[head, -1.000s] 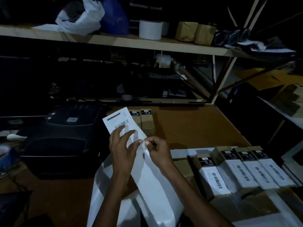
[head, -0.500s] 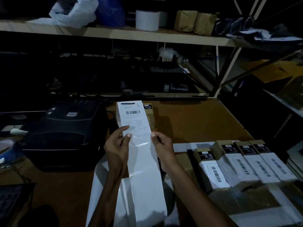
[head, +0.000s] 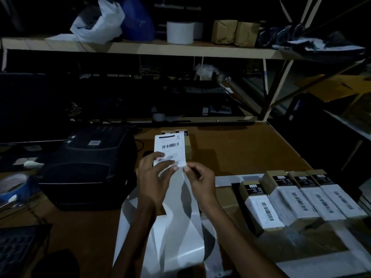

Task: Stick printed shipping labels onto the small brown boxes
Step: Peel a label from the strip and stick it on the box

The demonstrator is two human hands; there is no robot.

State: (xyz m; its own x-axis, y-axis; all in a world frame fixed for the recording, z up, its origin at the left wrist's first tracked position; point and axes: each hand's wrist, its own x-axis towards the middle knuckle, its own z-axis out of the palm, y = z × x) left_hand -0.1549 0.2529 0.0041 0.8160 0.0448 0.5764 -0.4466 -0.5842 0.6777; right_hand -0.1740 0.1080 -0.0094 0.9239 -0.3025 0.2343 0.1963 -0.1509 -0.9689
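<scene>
Since a moment ago we have brought our right hand [head: 197, 178] back to pinch the liner [head: 180, 213] while our left hand [head: 153, 177] grips the label [head: 169, 147], so peeling can begin.

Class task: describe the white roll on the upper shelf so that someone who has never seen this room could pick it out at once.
Start at the long pale shelf above the brown desk. Near its middle stands the white roll, upright, between a blue bag on its left and two brown parcels on its right. It is the only plain white cylinder up there.
</scene>
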